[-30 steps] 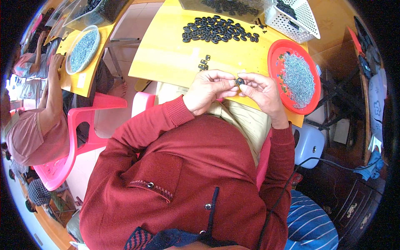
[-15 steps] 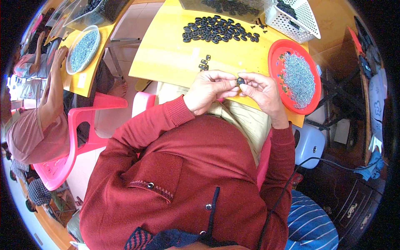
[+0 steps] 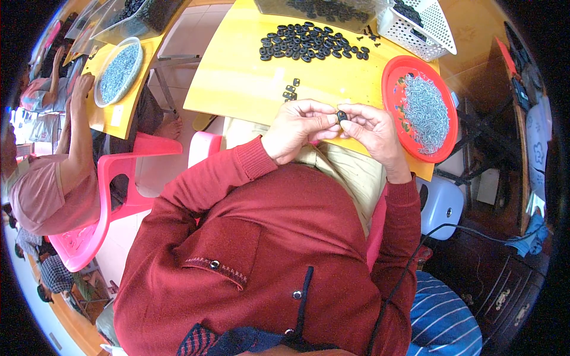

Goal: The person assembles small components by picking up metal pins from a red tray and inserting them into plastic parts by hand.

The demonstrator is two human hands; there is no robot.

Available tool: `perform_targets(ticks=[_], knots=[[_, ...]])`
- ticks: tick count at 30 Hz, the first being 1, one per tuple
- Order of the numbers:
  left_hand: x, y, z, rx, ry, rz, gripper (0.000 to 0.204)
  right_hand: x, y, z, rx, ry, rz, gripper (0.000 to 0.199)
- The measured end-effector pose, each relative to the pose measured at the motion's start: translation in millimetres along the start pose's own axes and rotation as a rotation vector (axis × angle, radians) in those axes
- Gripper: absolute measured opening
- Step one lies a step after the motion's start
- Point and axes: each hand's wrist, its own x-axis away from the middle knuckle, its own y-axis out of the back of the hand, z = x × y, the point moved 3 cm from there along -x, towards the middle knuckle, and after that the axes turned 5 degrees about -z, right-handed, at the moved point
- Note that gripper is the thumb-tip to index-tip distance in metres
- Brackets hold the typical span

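A small black oval part is pinched between both hands at the near edge of the yellow table. My left hand grips it from the left with thumb and fingers. From the other side, the thumb and fingertips of my right hand close on the same part. Its lower side is partly hidden by the fingertips. Just beyond my left hand lie several small black pieces. Farther back spreads a heap of black oval parts with holes.
A red tray of silvery screws stands at right. Behind are a white perforated basket and a clear bin of black parts. At left, a person sits by another table with a screw-filled bowl.
The black part has turned slightly between my fingertips; my hands stay in the same place. At left, the seated person's arm has shifted.
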Motion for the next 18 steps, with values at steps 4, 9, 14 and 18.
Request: perform_targets(ticks=[4,9,14,18], knots=[[-0.6,0.7,0.8,0.002,-0.004,-0.004,0.015,-0.2,0.8,-1.2,-0.006,-0.009,-0.004,0.028],[0.6,-2.0,-0.8,0.031,-0.017,-0.02,0.014,-0.8,1.4,-3.9,-0.011,-0.004,-0.01,0.028],[-0.7,1.4,1.3,-0.017,-0.02,-0.004,0.014,-0.5,1.1,-2.9,0.008,0.005,-0.017,0.031],[-0.7,1.4,1.2,-0.019,-0.016,-0.001,0.014,-0.6,1.9,-4.0,0.005,0.008,-0.017,0.031]])
